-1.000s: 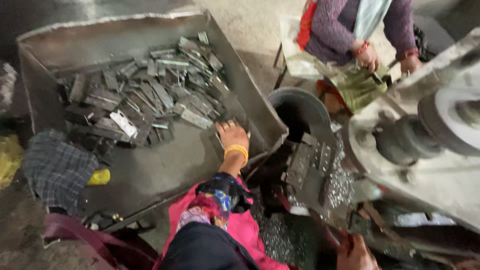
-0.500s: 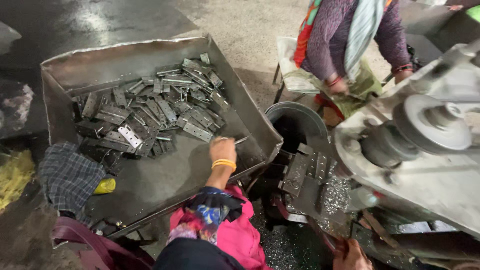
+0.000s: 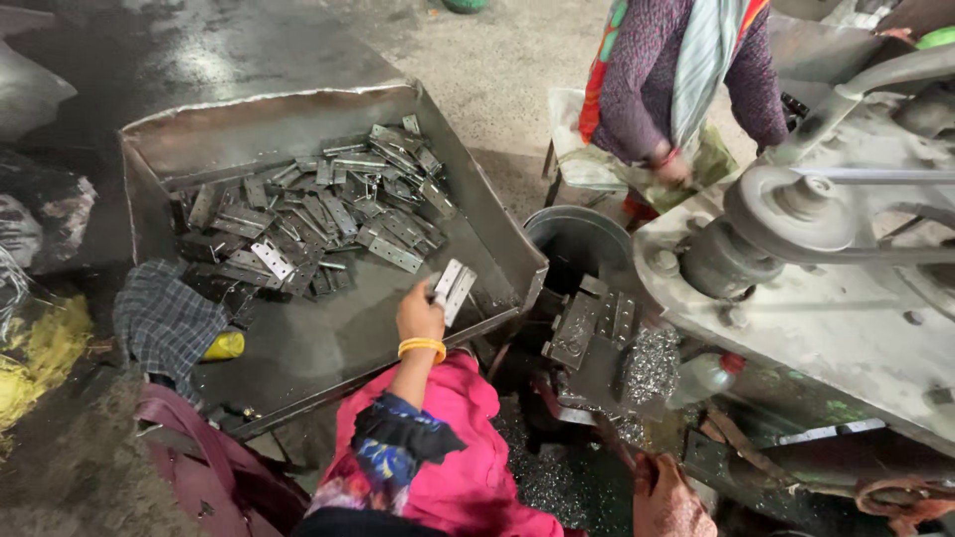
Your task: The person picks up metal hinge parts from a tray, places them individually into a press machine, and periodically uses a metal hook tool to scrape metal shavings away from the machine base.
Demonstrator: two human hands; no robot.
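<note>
My left hand [image 3: 419, 314], with a yellow bangle at the wrist, holds a couple of flat perforated metal plates [image 3: 454, 286] just above the near right corner of a big steel tray [image 3: 298, 348]. A heap of the same grey plates [image 3: 318, 214] lies further back in the tray. My right hand [image 3: 667, 497] is low at the frame's bottom edge, beside the base of a press machine [image 3: 826, 298]; its fingers are partly cut off, and whether it grips anything is unclear.
A round metal bucket [image 3: 577, 239] stands between tray and machine. A die block [image 3: 592, 328] with metal shavings [image 3: 652, 363] sits under the press. Another person [image 3: 686, 89] sits beyond the bucket. A checked cloth [image 3: 164, 323] lies at the tray's left.
My left hand has picked plates up from the tray floor and lifted them toward the tray's right edge. My right hand stays low by the machine.
</note>
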